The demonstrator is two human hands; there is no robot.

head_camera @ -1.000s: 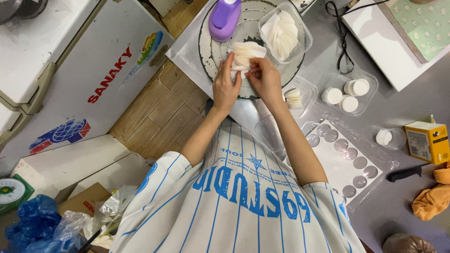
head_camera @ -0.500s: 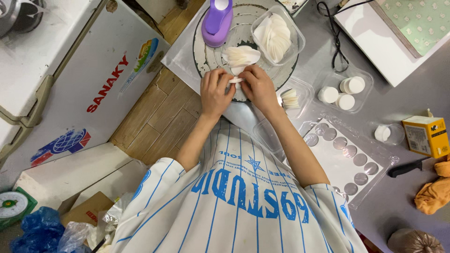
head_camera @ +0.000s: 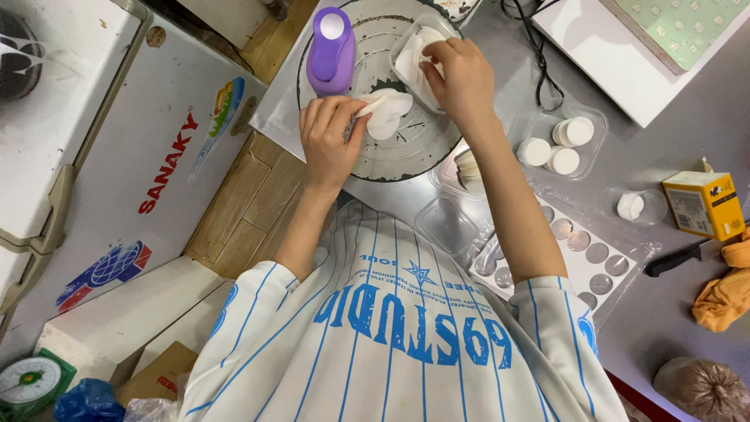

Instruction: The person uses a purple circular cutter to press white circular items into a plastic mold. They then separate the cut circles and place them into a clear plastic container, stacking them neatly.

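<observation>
Pinching white dough disc at its 9 o'clock edge, left hand closed on it, steadying it over round metal tray. Disc thin, pale, floppy. Purple punch at 11 o'clock. Right hand curled into clear plastic tub, fingertips touching white sheets inside; actual grip hidden.

Purple punch, white dough sheet, blue-striped white shirt.

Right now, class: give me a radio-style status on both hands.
Left hand pinching white dough piece on round metal tray. Right hand reaching into clear plastic tub. Purple mould press beside, not blocking.
</observation>
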